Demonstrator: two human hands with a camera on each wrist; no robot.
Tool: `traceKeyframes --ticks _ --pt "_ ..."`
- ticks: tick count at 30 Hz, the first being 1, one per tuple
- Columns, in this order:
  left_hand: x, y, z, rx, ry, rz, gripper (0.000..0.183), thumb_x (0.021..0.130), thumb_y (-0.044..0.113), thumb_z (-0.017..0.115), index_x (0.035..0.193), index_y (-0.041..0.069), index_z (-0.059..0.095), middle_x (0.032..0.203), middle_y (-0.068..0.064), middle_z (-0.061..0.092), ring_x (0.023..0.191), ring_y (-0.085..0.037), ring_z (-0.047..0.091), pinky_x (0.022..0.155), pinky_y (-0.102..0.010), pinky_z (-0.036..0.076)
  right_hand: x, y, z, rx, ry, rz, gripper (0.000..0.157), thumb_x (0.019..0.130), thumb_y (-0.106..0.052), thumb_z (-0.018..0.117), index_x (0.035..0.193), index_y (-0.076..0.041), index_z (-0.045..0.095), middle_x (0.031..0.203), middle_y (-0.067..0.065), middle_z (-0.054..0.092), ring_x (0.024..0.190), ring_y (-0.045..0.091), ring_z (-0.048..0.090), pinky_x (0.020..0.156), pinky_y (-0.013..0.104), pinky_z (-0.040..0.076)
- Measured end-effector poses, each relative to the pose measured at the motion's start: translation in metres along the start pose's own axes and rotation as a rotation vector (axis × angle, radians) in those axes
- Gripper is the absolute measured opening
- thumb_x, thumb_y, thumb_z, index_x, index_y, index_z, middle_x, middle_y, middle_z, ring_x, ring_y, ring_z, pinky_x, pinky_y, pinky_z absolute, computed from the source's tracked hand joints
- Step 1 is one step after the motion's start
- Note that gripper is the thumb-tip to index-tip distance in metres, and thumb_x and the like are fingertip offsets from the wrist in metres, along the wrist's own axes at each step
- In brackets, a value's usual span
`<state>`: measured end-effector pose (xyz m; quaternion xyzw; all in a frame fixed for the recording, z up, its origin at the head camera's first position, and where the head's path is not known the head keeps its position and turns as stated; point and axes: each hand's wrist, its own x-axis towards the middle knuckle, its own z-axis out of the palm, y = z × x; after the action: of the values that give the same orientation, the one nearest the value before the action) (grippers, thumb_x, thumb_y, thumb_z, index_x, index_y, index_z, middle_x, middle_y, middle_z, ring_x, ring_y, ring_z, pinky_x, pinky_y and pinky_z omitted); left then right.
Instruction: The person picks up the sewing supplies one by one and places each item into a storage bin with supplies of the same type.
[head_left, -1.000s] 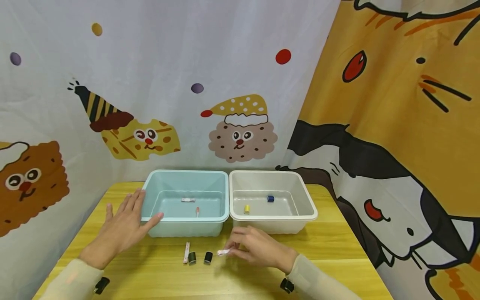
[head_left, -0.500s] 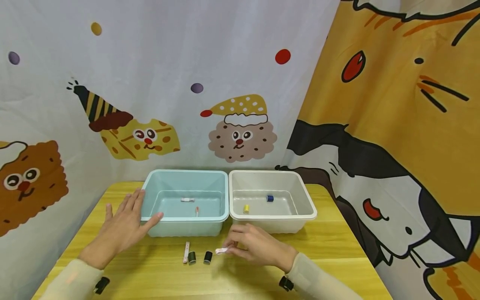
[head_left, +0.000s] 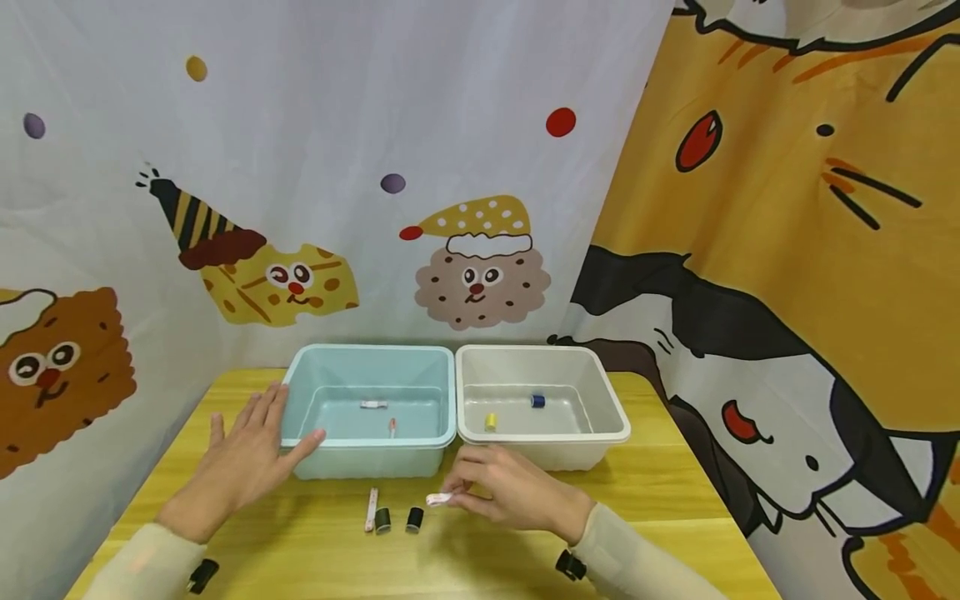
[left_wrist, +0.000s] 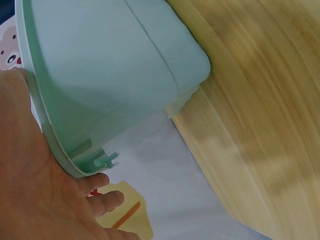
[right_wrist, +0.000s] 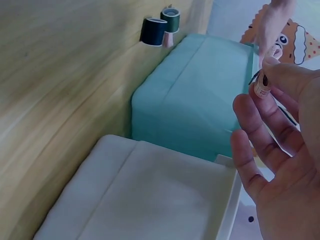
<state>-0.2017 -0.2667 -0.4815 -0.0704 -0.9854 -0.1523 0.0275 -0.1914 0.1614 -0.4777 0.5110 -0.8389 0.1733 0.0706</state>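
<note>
My right hand (head_left: 517, 492) pinches a small folded measuring tape (head_left: 438, 499), white with reddish marks, between thumb and fingertips. It is lifted above the table in front of the two bins; its looped end shows in the right wrist view. My left hand (head_left: 240, 467) lies with fingers spread against the left rim of the light blue bin (head_left: 367, 458). On the table left of my right hand are a black thread spool (head_left: 415, 519), a dark green thread spool (head_left: 383, 521) and another folded tape (head_left: 371, 509).
Beside the blue bin stands a white bin (head_left: 540, 452) with a yellow spool (head_left: 491, 422) and a blue spool (head_left: 537, 401). Inside the blue bin lie a whitish folded strip (head_left: 373, 404) and a small orange-pink piece (head_left: 392, 427). A printed curtain (head_left: 465, 83) hangs behind the table (head_left: 300, 550).
My right hand has shifted slightly left with the folded tape. The left hand stays on the blue bin's rim. The head view has tilted a little.
</note>
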Motion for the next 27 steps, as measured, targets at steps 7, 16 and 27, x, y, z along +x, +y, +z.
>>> traceKeyframes --ticks 7,16,27 --pt "-0.001 0.002 0.001 -0.004 0.007 -0.002 0.121 0.111 0.086 0.048 0.183 -0.008 0.018 0.189 -0.037 0.024 0.169 -0.069 0.029 0.123 -0.102 0.01 0.006 -0.003 -0.008 0.009 0.014 -0.013 0.009 0.109 -0.025 0.086 0.118 -0.024 0.085 0.112 -0.014 0.077 0.097 -0.008 0.069 0.092 0.004 0.054" --pt "-0.002 0.001 -0.001 0.003 0.007 -0.006 0.121 0.112 0.085 0.048 0.183 -0.008 0.018 0.189 -0.038 0.023 0.169 -0.069 0.029 0.124 -0.102 0.009 0.017 -0.004 -0.02 0.034 0.028 -0.021 0.01 0.11 -0.024 0.084 0.12 -0.022 0.084 0.116 -0.012 0.078 0.098 -0.005 0.069 0.088 0.005 0.057" --pt "-0.001 0.001 0.0 0.007 0.01 -0.005 0.121 0.112 0.085 0.049 0.183 -0.008 0.018 0.189 -0.038 0.023 0.169 -0.068 0.03 0.124 -0.102 0.011 0.029 -0.001 -0.036 -0.029 0.057 -0.037 0.011 0.11 -0.026 0.085 0.12 -0.022 0.085 0.112 -0.013 0.078 0.093 -0.003 0.07 0.09 0.013 0.056"
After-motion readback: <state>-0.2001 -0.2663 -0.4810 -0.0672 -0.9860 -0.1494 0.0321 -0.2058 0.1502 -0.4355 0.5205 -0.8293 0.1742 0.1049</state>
